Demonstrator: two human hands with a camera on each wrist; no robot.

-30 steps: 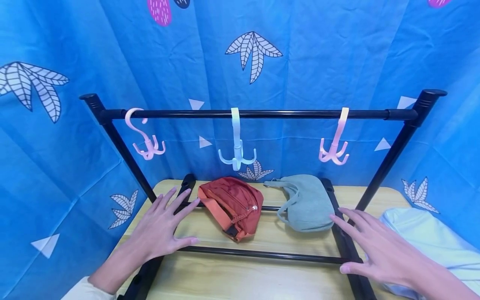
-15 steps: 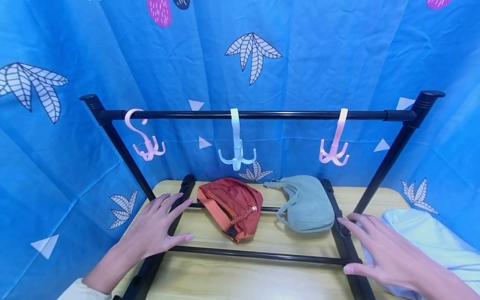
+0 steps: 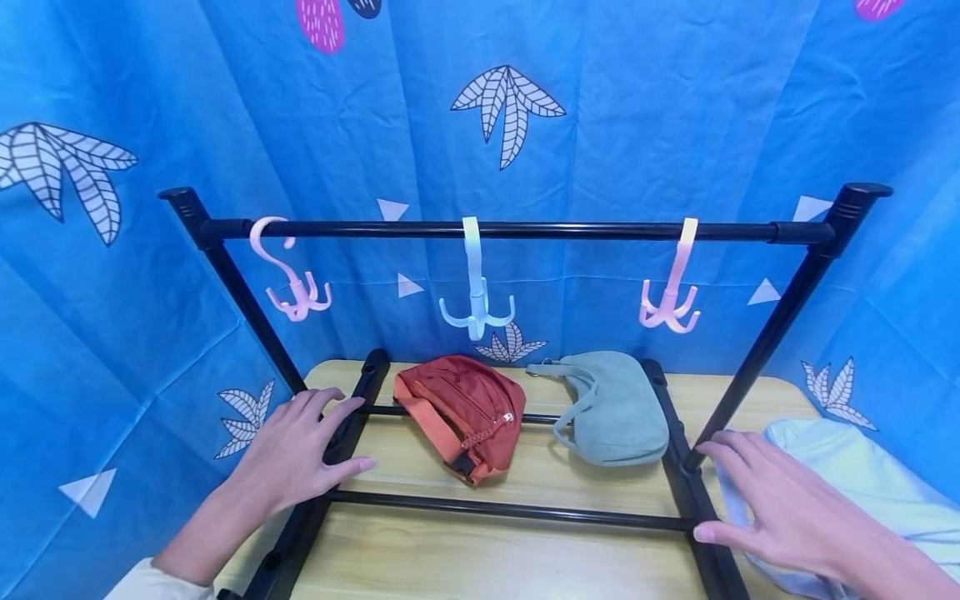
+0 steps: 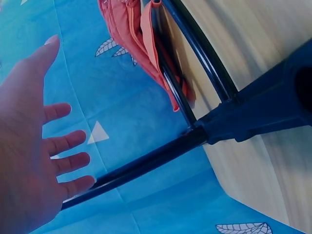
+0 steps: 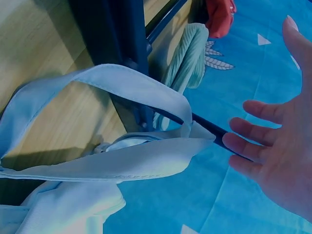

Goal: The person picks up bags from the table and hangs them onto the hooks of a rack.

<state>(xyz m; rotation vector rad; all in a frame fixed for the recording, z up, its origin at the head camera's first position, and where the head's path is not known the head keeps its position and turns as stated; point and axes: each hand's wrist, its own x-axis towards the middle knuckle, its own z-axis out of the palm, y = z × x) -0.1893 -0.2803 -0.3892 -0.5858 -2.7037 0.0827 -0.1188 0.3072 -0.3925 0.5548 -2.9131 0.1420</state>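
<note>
My left hand (image 3: 288, 454) hovers palm down over the left side of the black rack, its fingers spread and holding nothing. On the right, my right hand (image 3: 783, 500) hangs with loose fingers between the rack's right foot and a pale blue bag (image 5: 151, 158). That bag has a wide strap loop, seen close in the right wrist view. A rust-red waist bag (image 3: 476, 412) with an orange strap lies across the rack's lower rear bar. To its right lies a grey-green corduroy shoulder bag (image 3: 618, 408). Neither hand touches a bag.
From the rack's top bar (image 3: 570, 230) hang a pink hook (image 3: 298, 296) at left, a light blue hook (image 3: 476, 304) in the middle and another pink hook (image 3: 669, 304) at right. The rack stands on a wooden table (image 3: 510, 558). A blue patterned curtain (image 3: 600, 125) surrounds it.
My left hand has drifted left and slightly down, away from the red waist bag. My right hand has shifted slightly right, away from the grey-green bag. The bags and hooks stay in place.
</note>
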